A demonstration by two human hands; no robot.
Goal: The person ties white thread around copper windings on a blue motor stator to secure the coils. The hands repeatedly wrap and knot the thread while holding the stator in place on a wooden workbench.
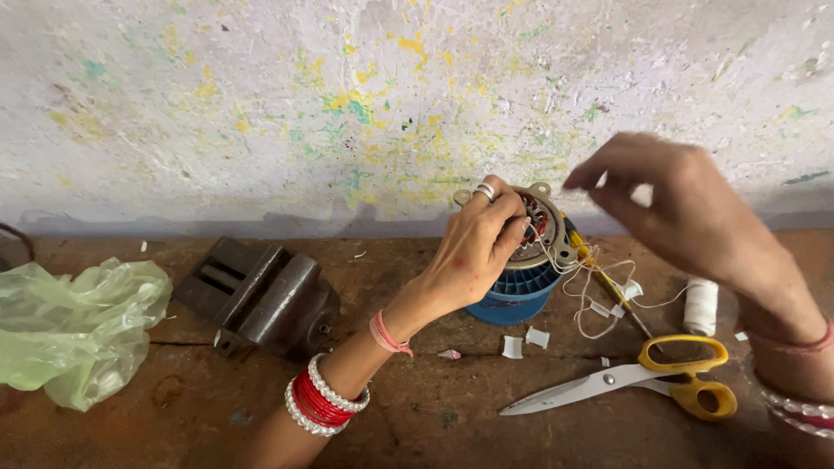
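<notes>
A motor stator (543, 227), a metal ring with copper windings inside, is being held at the centre of the frame, tilted on a blue spool (512, 295) that is standing on the desk (417, 408). It is being steadied by the left hand (476, 247), whose grip is being pressed together around the stator's left rim, the fingers (512, 227) reaching in towards the windings. Thin white thread (591, 287) is being trailed from the stator's right edge down over the desk. The right hand (686, 204) is being raised at the upper right, its fingertips being pinched together, probably on the thread's end, though the strand there is too fine to be made out.

The stator is likely being felt as heavy and stiff for its size; its laminated rim and mounting ears are judged the safe places to be gripped, while the fine copper wire inside is probably easily nicked. The thread is light, limp and apt to tangle, best taken close to the winding.

Outward, a white thread reel (700, 306) is lying to the right, yellow-handled scissors (643, 382) at the lower right, white paper scraps (524, 342) below the spool, a dark metal vise (265, 300) to the left, and a green plastic bag (74, 326) at the far left. A paint-flecked wall (261, 104) is filling the upper frame.
</notes>
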